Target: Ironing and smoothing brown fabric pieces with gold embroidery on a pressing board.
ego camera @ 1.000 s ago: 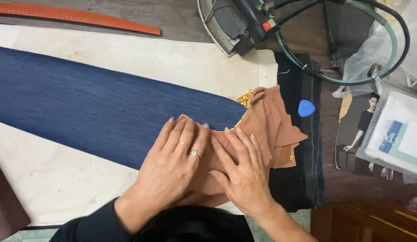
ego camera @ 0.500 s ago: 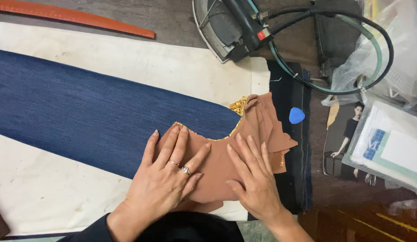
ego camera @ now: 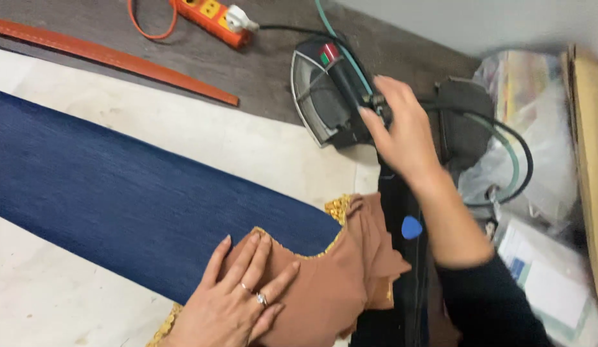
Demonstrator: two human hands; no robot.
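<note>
One grip (ego camera: 401,132) closes on the iron (ego camera: 331,96); the other (ego camera: 238,302) lies flat on brown cloth (ego camera: 334,283).

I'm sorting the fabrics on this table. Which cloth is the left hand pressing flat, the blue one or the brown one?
The brown cloth with the gold trim along its edge. The left hand lies spread flat on it, while the long blue cloth stretches away underneath, untouched by that hand.

Far right: crinkled clear plastic bags (ego camera: 536,122) beside a tan cardboard box edge (ego camera: 591,167); near right: flat white-and-blue printed packet (ego camera: 546,283).
</note>
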